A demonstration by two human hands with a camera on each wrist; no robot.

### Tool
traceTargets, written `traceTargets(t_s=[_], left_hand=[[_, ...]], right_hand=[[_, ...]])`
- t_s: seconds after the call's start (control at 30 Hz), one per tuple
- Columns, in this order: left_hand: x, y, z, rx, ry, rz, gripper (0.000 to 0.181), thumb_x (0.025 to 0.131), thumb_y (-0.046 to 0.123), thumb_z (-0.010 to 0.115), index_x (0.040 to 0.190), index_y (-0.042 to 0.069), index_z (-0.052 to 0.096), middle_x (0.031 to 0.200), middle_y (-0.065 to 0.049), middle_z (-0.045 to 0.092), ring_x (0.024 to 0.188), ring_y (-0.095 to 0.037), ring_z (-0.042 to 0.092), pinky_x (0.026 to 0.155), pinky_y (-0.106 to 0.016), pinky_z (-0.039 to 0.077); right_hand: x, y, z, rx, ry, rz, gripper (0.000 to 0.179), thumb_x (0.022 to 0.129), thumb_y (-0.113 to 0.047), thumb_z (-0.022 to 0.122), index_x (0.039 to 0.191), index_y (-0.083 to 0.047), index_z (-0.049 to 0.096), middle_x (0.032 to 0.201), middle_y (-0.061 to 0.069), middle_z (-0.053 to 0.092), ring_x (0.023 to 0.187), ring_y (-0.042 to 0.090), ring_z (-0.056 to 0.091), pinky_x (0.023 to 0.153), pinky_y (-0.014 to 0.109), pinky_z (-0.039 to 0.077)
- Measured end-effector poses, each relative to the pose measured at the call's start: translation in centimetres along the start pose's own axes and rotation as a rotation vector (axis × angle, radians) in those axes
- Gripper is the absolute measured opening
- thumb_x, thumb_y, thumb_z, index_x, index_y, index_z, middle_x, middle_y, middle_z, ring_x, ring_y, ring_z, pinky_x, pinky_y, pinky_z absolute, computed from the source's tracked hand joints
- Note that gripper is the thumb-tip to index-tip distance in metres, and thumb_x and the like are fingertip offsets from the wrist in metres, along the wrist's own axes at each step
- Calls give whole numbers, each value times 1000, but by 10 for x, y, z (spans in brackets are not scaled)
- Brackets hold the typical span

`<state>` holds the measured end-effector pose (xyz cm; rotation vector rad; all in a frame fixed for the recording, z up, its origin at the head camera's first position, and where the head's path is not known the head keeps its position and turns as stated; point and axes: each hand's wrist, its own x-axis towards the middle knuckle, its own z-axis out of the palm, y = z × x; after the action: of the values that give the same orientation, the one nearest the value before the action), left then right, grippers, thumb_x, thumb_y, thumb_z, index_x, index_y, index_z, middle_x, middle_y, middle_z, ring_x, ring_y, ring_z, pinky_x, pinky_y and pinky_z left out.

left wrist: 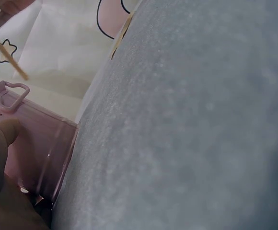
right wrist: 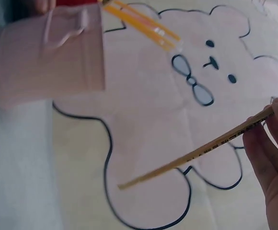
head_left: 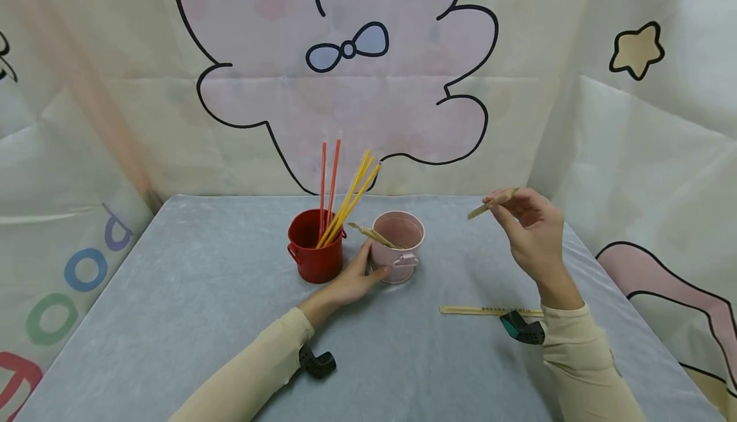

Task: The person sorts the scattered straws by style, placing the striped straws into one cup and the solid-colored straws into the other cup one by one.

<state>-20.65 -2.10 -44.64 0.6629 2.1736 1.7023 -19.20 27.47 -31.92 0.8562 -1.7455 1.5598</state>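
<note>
My left hand (head_left: 352, 280) is around the lower left side of a small pink bucket (head_left: 397, 270), its thumb across the front. One tan wrapped pair of chopsticks (head_left: 373, 236) leans out of that bucket to the left. Raised above the table at the right, my right hand (head_left: 532, 233) pinches another wrapped pair of chopsticks (right wrist: 196, 155) near one end; dark printing runs along it. Left of the pink bucket, a red bucket (head_left: 313, 265) holds red sticks (head_left: 332, 176) and several yellow sticks (head_left: 351, 198).
A further printed tan strip (head_left: 460, 310) lies on the grey-blue table cloth (head_left: 201, 300), partly hidden by the device on my right wrist. Behind the table hangs a cloth backdrop (head_left: 357, 109) with a cartoon bear; similar cloth covers both sides.
</note>
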Motion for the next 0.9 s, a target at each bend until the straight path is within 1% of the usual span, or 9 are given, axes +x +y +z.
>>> traceTargets(t_s=[0.07, 0.23, 0.33, 0.47, 0.6, 0.73, 0.83, 0.9], left_hand=[[1, -2, -1, 14, 15, 13, 76, 98, 26, 56, 155, 23, 7, 164, 0, 7, 153, -19, 0, 124, -52, 7], [4, -4, 0, 33, 30, 49, 73, 97, 27, 56, 154, 26, 9, 163, 3, 10, 153, -15, 2, 124, -50, 8], [3, -4, 2, 40, 29, 47, 72, 97, 28, 57, 153, 26, 11, 162, 3, 12, 153, -15, 3, 124, -50, 8], [-2, -6, 2, 32, 29, 32, 72, 97, 29, 57, 153, 26, 11, 162, 3, 12, 153, -16, 3, 124, -51, 8], [-4, -9, 2, 22, 26, 30, 73, 97, 28, 56, 154, 25, 10, 163, 2, 11, 153, -17, 2, 124, -51, 8], [-3, -10, 1, 26, 29, 32, 72, 98, 27, 56, 154, 25, 10, 163, 2, 11, 153, -17, 3, 124, -51, 9], [-2, -10, 2, 37, 31, 48, 71, 98, 28, 55, 154, 24, 11, 163, 1, 12, 153, -18, 4, 124, -51, 9], [-1, -9, 2, 41, 31, 55, 71, 98, 27, 55, 154, 24, 11, 163, 1, 12, 153, -17, 3, 124, -50, 9]], right_hand=[[5, -9, 3, 88, 29, -33, 14, 79, 26, 57, 93, 26, 56, 94, 10, 74, 91, 17, 70, 82, 20, 55], [12, -31, 7, 218, 88, -82, 15, 80, 20, 61, 94, 26, 58, 92, 18, 74, 85, 23, 72, 79, 24, 57], [12, -38, 11, 291, 92, -99, 15, 80, 21, 60, 94, 26, 58, 92, 21, 73, 84, 26, 73, 79, 27, 58], [16, -41, 24, 337, 105, -103, 14, 80, 23, 60, 93, 25, 58, 92, 20, 73, 83, 26, 73, 78, 29, 59], [23, -37, 41, 354, 122, -103, 13, 79, 24, 59, 92, 23, 58, 90, 18, 73, 81, 26, 73, 77, 30, 59], [21, -29, 56, 304, 110, -84, 15, 80, 24, 59, 95, 22, 59, 92, 15, 74, 83, 24, 73, 77, 28, 59], [16, -19, 66, 242, 59, -56, 17, 81, 24, 58, 97, 21, 59, 94, 10, 74, 85, 20, 73, 78, 25, 58], [12, -11, 72, 212, 4, -25, 17, 81, 24, 57, 98, 22, 57, 95, 8, 74, 87, 18, 73, 79, 24, 58]])
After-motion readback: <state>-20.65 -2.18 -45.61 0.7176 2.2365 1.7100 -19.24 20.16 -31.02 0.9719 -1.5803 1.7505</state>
